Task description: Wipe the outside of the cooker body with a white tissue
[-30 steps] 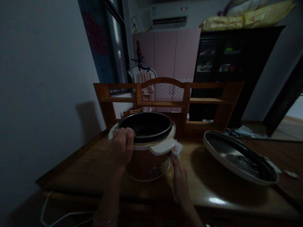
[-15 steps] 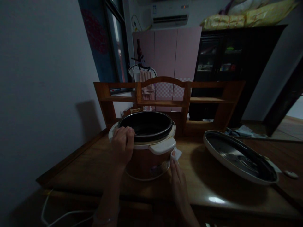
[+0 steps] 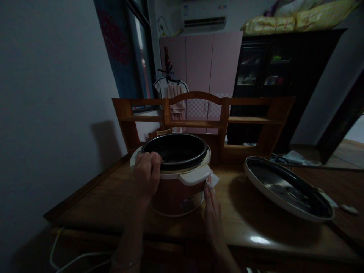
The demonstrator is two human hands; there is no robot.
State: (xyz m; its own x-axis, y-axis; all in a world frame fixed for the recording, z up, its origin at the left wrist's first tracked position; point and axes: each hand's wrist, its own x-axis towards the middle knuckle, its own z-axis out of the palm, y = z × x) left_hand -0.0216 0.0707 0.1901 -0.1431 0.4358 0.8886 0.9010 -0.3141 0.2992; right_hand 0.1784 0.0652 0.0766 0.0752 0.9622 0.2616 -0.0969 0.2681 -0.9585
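An electric cooker with a brown body and a cream rim stands on the wooden desk. Its dark inner pot sits inside, uncovered. My left hand is closed over the near-left rim of the cooker, its fingertips hooked inside. On the right side, my right hand presses a white tissue against the outer wall, just below the cream handle. Part of the tissue is hidden behind the fingers.
The cooker's round lid lies with its inner side up at the right of the desk. A wooden shelf rack rises along the back edge. A wall borders the left, and a white cable hangs at the front left.
My right hand has shifted slightly with the tissue along the cooker's right side. My left hand keeps its grip on the rim.
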